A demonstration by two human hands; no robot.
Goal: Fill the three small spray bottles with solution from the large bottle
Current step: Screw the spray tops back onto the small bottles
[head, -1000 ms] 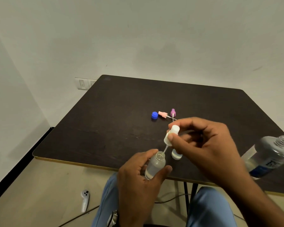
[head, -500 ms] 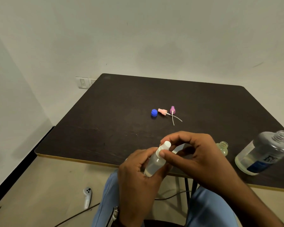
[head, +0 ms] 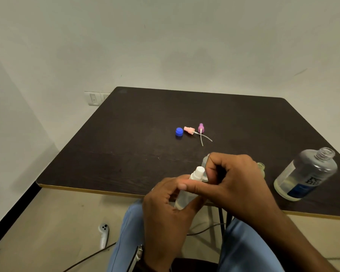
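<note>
The left hand (head: 165, 209) grips a small bottle (head: 185, 197) at the bottom middle. The right hand (head: 236, 185) pinches its white top (head: 198, 173). The big bottle (head: 304, 173) stands open at the right.

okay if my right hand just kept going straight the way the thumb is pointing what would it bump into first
Probably your left hand. The right hand has its thumb pointing left across the small spray bottle, just below the white sprayer top, and the left fingers sit right there. Depth is hard to judge.

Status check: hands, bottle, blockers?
Left hand grips small spray bottle; right hand on its white spray cap. Large bottle open, standing right. Pink and purple sprayers loose on table. No blockers.
</note>
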